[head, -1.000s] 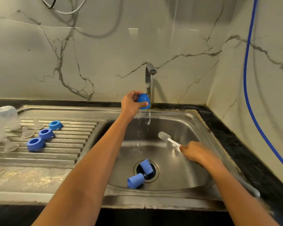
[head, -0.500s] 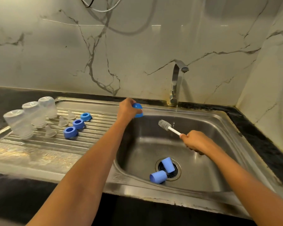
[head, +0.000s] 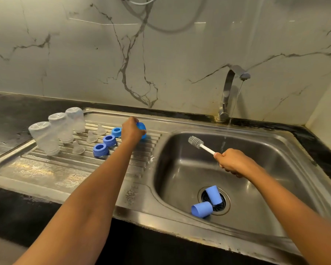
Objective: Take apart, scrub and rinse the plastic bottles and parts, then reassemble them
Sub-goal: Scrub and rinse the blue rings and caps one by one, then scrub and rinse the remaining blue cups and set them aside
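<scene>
The left grip (head: 131,131) is curling round a blue cap (head: 141,128), moved from sink (head: 180,178) to rack (head: 141,152), maybe touching it; the right grip (head: 233,162) is squeezing the brush (head: 196,142).

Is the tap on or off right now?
On. A thin stream of water falls from the spout of the tap down into the sink basin.

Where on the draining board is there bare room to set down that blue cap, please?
Bare: the ribs between the left hand and the basin rim, and the flat front strip before the blue rings. Crowded: the back left, with bottles and teats.
</scene>
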